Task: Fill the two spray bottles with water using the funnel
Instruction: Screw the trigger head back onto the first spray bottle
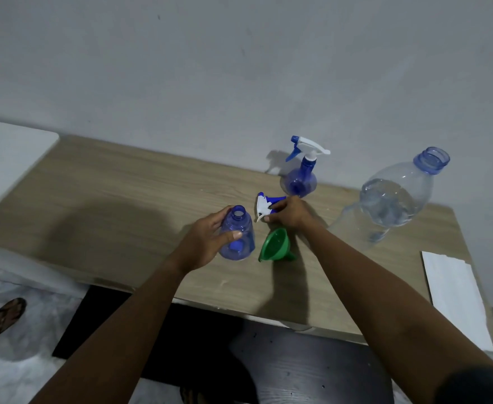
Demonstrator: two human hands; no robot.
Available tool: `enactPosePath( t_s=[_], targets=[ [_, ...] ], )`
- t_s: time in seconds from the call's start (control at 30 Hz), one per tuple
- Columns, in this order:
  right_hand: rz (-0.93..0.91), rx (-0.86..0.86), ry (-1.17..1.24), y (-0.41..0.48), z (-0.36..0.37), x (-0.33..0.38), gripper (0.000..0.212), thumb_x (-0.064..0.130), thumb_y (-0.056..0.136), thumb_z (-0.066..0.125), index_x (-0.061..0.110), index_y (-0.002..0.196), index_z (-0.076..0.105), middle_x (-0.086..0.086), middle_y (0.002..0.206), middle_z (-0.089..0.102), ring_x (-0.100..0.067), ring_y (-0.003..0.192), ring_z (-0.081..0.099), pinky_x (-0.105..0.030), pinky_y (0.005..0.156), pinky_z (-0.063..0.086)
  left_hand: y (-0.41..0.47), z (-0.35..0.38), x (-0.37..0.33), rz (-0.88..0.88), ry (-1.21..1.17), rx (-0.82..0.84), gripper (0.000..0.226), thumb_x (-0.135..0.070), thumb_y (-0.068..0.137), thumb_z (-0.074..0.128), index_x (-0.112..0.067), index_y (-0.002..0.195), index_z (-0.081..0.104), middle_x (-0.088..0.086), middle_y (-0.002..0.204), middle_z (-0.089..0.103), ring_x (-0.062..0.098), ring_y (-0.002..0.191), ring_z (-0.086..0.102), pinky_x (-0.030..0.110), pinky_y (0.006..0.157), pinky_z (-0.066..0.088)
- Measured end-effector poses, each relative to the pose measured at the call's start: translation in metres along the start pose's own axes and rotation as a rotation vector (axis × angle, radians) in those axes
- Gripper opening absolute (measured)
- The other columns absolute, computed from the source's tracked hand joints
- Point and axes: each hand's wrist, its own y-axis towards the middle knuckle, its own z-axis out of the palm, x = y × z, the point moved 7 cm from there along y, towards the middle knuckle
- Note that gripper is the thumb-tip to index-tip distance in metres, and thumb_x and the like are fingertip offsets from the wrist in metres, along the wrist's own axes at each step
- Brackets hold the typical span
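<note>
A blue see-through spray bottle (239, 236) stands open-topped on the wooden table (108, 205), with my left hand (203, 243) wrapped around its side. Its white and blue spray head (264, 206) lies on the table just behind, and my right hand (287, 212) holds it by the blue collar. A green funnel (276, 245) lies on its side under my right wrist. The second spray bottle (300, 177), head screwed on, stands near the wall. A large clear water bottle (394, 199), uncapped and holding water, stands at the right.
A white sheet (455, 298) lies on the table's right end. A white surface (6, 153) sits at the far left. Below the table's front edge are a dark mat (99, 325), a dark stool (306, 371) and a sandalled foot (2, 317).
</note>
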Motion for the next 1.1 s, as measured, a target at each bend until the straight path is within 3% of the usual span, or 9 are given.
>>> enactPosePath(
  t_s=[0.07,0.13,0.3,0.4,0.5,0.63,0.77,0.87,1.1],
  targets=[
    [-0.009,0.022,-0.024,0.001,0.001,0.0,0.044,0.023,0.08,0.087,0.005,0.118,0.073,-0.006,0.108,0.069,-0.016,0.092,0.059,-0.02,0.063,0.041,0.001,-0.001,0.001,0.003,-0.004,0.006,0.051,-0.005,0.09,0.071,-0.025,0.134,0.055,-0.002,0.129,0.068,0.013,0.122,0.062,0.023,0.099,0.05],
    [-0.037,0.007,-0.014,0.002,0.001,0.0,0.041,0.02,0.081,0.086,0.002,0.116,0.073,-0.014,0.114,0.073,-0.021,0.093,0.063,-0.012,0.059,0.039,0.001,-0.001,0.001,0.003,-0.002,0.019,0.052,-0.006,0.09,0.071,-0.021,0.137,0.054,0.001,0.131,0.067,0.015,0.124,0.062,0.029,0.103,0.05],
    [-0.218,-0.068,0.022,-0.01,-0.013,0.027,0.042,0.024,0.087,0.08,0.008,0.124,0.07,-0.011,0.117,0.072,-0.019,0.102,0.065,-0.021,0.083,0.045,-0.003,0.0,-0.003,0.005,-0.036,0.017,0.053,-0.001,0.09,0.068,-0.019,0.137,0.053,0.003,0.132,0.066,0.015,0.124,0.061,0.027,0.102,0.05],
    [-0.395,-0.106,0.053,-0.031,-0.029,0.06,0.032,0.021,0.09,0.077,0.011,0.12,0.073,-0.006,0.111,0.075,-0.014,0.09,0.066,-0.026,0.082,0.049,-0.004,0.002,-0.007,-0.004,-0.05,0.02,0.051,-0.001,0.091,0.068,-0.022,0.135,0.054,0.0,0.13,0.068,0.015,0.123,0.062,0.028,0.101,0.051],
    [-0.54,-0.152,0.074,-0.061,-0.046,0.095,0.017,0.02,0.092,0.072,0.014,0.108,0.074,0.003,0.092,0.073,-0.003,0.074,0.063,-0.016,0.073,0.046,-0.007,0.003,-0.014,-0.015,-0.055,0.031,0.049,0.001,0.091,0.067,-0.024,0.132,0.055,-0.011,0.119,0.072,0.007,0.115,0.066,0.019,0.091,0.052],
    [-0.678,-0.217,0.201,-0.104,-0.071,0.128,0.014,0.023,0.091,0.072,0.016,0.104,0.074,-0.007,0.093,0.075,-0.025,0.083,0.069,-0.03,0.076,0.052,-0.012,0.005,-0.021,-0.018,-0.055,0.044,0.047,-0.001,0.092,0.066,-0.019,0.134,0.055,-0.008,0.12,0.071,0.008,0.11,0.068,0.016,0.085,0.053],
    [-0.738,-0.224,0.34,-0.144,-0.09,0.147,0.02,0.014,0.091,0.075,0.005,0.109,0.074,-0.02,0.098,0.076,-0.037,0.094,0.071,-0.044,0.082,0.056,-0.014,0.004,-0.021,-0.024,-0.044,0.03,0.047,-0.002,0.092,0.067,-0.013,0.136,0.056,-0.003,0.12,0.072,0.011,0.112,0.068,0.016,0.085,0.053],
    [-0.755,-0.203,0.413,-0.167,-0.101,0.154,0.029,0.004,0.086,0.078,-0.004,0.113,0.071,-0.026,0.101,0.075,-0.038,0.095,0.072,-0.039,0.083,0.061,-0.014,0.003,-0.019,-0.022,-0.039,0.027,0.051,-0.001,0.092,0.067,-0.007,0.14,0.053,0.006,0.127,0.069,0.017,0.117,0.066,0.018,0.089,0.054],
    [-0.772,-0.226,0.388,-0.197,-0.114,0.162,0.025,0.005,0.082,0.082,0.001,0.106,0.075,-0.019,0.099,0.077,-0.043,0.09,0.071,-0.047,0.086,0.06,-0.017,0.005,-0.022,-0.036,-0.023,0.023,0.048,0.005,0.093,0.063,-0.013,0.136,0.053,-0.003,0.117,0.069,-0.006,0.097,0.068,0.011,0.081,0.052]
  ],
)
